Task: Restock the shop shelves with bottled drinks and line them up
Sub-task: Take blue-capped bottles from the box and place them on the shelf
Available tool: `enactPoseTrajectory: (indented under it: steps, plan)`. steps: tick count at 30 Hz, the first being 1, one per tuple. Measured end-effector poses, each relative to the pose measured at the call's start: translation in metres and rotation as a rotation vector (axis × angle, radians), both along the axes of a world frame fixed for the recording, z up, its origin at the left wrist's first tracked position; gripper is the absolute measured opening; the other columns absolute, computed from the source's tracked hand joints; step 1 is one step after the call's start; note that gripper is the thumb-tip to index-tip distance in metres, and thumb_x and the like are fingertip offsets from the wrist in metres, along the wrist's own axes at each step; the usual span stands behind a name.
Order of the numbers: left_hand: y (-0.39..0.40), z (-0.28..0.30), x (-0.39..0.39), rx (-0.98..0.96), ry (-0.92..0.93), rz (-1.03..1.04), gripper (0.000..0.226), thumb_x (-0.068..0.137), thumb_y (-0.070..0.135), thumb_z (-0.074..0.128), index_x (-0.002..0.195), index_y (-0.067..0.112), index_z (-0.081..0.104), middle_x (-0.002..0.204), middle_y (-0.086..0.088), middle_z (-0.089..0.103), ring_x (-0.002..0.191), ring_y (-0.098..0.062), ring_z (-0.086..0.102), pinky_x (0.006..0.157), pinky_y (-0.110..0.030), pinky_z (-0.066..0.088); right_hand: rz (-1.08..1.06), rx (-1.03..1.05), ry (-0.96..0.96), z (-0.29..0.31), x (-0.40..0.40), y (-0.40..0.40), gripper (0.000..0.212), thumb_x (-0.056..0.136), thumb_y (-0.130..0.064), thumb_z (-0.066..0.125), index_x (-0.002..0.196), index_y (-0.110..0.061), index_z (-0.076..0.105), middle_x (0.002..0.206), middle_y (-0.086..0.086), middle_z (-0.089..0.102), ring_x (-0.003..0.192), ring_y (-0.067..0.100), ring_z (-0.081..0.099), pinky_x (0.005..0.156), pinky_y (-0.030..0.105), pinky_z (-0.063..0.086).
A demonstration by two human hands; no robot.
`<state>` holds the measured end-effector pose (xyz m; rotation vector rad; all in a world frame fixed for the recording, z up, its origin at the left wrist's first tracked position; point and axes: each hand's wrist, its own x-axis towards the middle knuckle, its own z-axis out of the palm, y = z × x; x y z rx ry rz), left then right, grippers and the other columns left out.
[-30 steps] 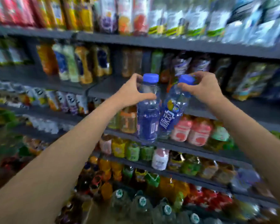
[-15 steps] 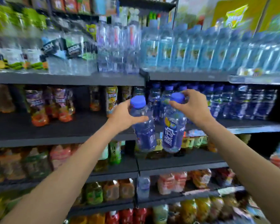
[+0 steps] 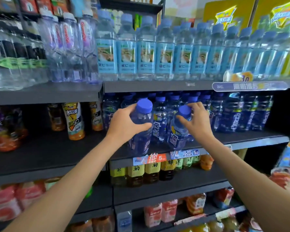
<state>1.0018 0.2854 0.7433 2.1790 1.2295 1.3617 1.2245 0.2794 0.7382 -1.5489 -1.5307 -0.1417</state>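
1. Your left hand [image 3: 124,126] grips one blue-capped, blue plastic drink bottle [image 3: 141,129] around its shoulder.
2. Your right hand [image 3: 197,123] pinches a second blue-capped bottle [image 3: 179,131] near its cap, just right of the first, both at the dark shelf's front edge [image 3: 251,142].

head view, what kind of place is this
Most likely a convenience shop's drinks aisle: dark shelves packed with rows of bottled water, price tags clipped along the shelf edge, and yellow promo signs above.
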Motion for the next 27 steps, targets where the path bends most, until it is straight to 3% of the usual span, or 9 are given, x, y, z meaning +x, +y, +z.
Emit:
enactPoseTrajectory:
  steps: [5,9,16,19,22,25,27]
  plan:
    - [0.022,0.006,0.041,-0.003,-0.005,-0.058,0.062,0.067,0.026,0.081,0.124,0.017,0.057,0.107,0.008,0.061,0.098,-0.009,0.056,0.084,-0.024,0.042,-0.081,0.087,0.053,0.014,0.042,0.009,0.045,0.083,-0.022,0.069,0.117,0.003,0.054,0.115,0.018,0.049,0.101,0.028,0.050,0.076,0.015,0.028]
    - [0.032,0.008,0.078,-0.005,-0.022,-0.109,0.060,0.068,0.024,0.081,0.123,0.017,0.058,0.104,0.009,0.061,0.098,-0.013,0.060,0.088,-0.030,0.047,-0.130,0.126,0.011,0.014,0.081,0.007,0.045,0.083,-0.024,0.069,0.117,0.002,0.053,0.116,0.017,0.048,0.101,0.029,0.050,0.078,0.018,0.030]
    - [0.037,0.002,0.154,0.015,-0.015,-0.085,0.061,0.069,0.024,0.080,0.125,0.017,0.056,0.103,0.013,0.058,0.097,-0.006,0.056,0.081,-0.019,0.041,-0.093,0.082,-0.079,-0.011,0.169,0.022,0.047,0.085,-0.020,0.067,0.121,0.003,0.048,0.121,0.018,0.044,0.103,0.030,0.048,0.075,0.019,0.029]
    - [0.038,-0.002,0.190,0.021,-0.039,-0.007,0.061,0.068,0.024,0.081,0.124,0.018,0.057,0.101,0.015,0.058,0.095,-0.004,0.055,0.074,-0.011,0.035,-0.025,0.084,0.011,-0.018,0.205,0.038,0.047,0.086,-0.022,0.066,0.123,0.001,0.048,0.123,0.016,0.044,0.107,0.027,0.047,0.078,0.015,0.028]
    - [0.037,-0.002,0.227,-0.003,-0.070,0.078,0.060,0.068,0.024,0.081,0.123,0.016,0.058,0.098,0.011,0.060,0.093,-0.008,0.058,0.075,-0.015,0.038,0.063,0.045,0.185,-0.017,0.231,0.064,0.050,0.089,-0.023,0.062,0.129,0.001,0.043,0.127,0.016,0.043,0.117,0.027,0.042,0.084,0.017,0.028]
    - [0.033,-0.004,0.254,-0.026,-0.101,0.152,0.058,0.068,0.023,0.081,0.122,0.016,0.059,0.098,0.009,0.062,0.092,-0.010,0.059,0.076,-0.021,0.045,0.175,-0.160,0.305,-0.026,0.241,0.091,0.067,0.086,-0.024,0.066,0.139,-0.004,0.029,0.140,0.016,0.031,0.127,0.031,0.036,0.094,0.030,0.032]
    - [0.029,-0.005,0.266,-0.035,-0.126,0.202,0.053,0.067,0.021,0.081,0.117,0.016,0.062,0.095,0.009,0.063,0.089,-0.009,0.059,0.073,-0.012,0.044,0.236,-0.262,0.322,-0.034,0.245,0.104,0.084,0.082,-0.020,0.070,0.146,-0.013,0.017,0.147,0.014,0.024,0.131,0.031,0.034,0.095,0.037,0.037]
